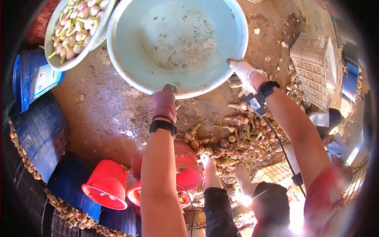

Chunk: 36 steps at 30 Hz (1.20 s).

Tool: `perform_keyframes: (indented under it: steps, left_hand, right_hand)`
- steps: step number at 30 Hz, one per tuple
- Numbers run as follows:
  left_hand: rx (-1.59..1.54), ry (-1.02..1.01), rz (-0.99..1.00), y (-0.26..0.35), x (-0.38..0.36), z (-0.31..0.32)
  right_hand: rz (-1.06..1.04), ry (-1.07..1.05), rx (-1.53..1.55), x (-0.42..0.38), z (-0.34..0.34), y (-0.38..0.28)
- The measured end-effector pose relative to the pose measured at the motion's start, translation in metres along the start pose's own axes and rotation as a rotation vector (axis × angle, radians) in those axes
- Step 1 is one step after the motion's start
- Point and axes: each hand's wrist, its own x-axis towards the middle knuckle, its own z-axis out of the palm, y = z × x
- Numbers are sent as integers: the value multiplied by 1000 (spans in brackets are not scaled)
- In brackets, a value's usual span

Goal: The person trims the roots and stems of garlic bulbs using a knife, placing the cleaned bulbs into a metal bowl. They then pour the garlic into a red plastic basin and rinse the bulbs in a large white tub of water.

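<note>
A large light-blue basin [128,43] fills the top middle of the head view, with dirt and bits of skin scattered over its bottom. My left hand [164,106], in a pinkish-red glove, is closed on its near rim, thumb over the edge. On the rim's right side, my right hand [245,74] in a white glove grips too, thumb on top and fingers underneath. Both wrists wear black bands, and a small device with a cable [254,104] sits at the right one. Loose garlic bulbs [237,138] lie on the floor below the basin.
Left of the basin stands a tub of garlic [75,29]. Blue barrels [39,130] line the left side, with a blue bucket [39,81] above them. Red buckets [104,183] are near my left forearm. A pale plastic crate [314,69] stands at right; people are at lower right.
</note>
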Motion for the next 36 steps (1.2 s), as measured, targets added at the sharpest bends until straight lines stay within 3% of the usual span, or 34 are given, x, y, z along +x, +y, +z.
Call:
perform_keyframes:
  steps: [3,5,7,9,11,12,13,15,17,18,20,21,27,31,33,34,36]
  left_hand:
    - [20,-55,1,3,-8,-2]
    - [6,-95,6,6,-12,-4]
    - [-5,-113,-47,6,-10,-6]
    - [-41,-17,-70,10,-19,0]
    - [-63,-43,-80,7,-14,-2]
    - [-68,-6,-93,11,-18,-2]
    - [-69,26,-117,14,-22,3]
    - [-74,-8,-190,11,-25,-2]
    - [-203,-19,-189,7,-13,0]
    - [-186,-26,-184,8,-12,0]
    - [-158,-29,-195,1,-4,-6]
    - [-198,-158,-246,0,0,-12]
    - [-248,-151,-339,10,6,-8]
    - [-304,-157,-412,16,12,-14]
    - [-300,-173,-444,18,11,-15]
    - [-307,-125,-441,15,16,-19]
    - [-293,-216,-340,16,7,-13]
  right_hand:
    - [20,-55,58,10,-6,2]
    - [-85,120,15,3,2,1]
    - [-30,112,18,3,1,1]
    - [-181,72,-275,52,-13,34]
    - [-79,129,-140,34,-7,23]
    - [-202,98,-178,26,-7,18]
    - [-43,124,-50,-4,1,-8]
    - [25,75,20,10,-1,8]
    - [12,79,-178,5,-7,-2]
    - [-13,143,-10,6,0,4]
    - [3,107,-15,0,-3,-5]
    - [-8,117,-41,11,-1,6]
    - [-14,252,42,13,10,17]
    - [5,220,-7,0,-2,8]
    - [-106,74,-65,-9,-17,11]
    - [-54,-69,-39,-4,-22,22]
    - [-360,-127,202,37,0,88]
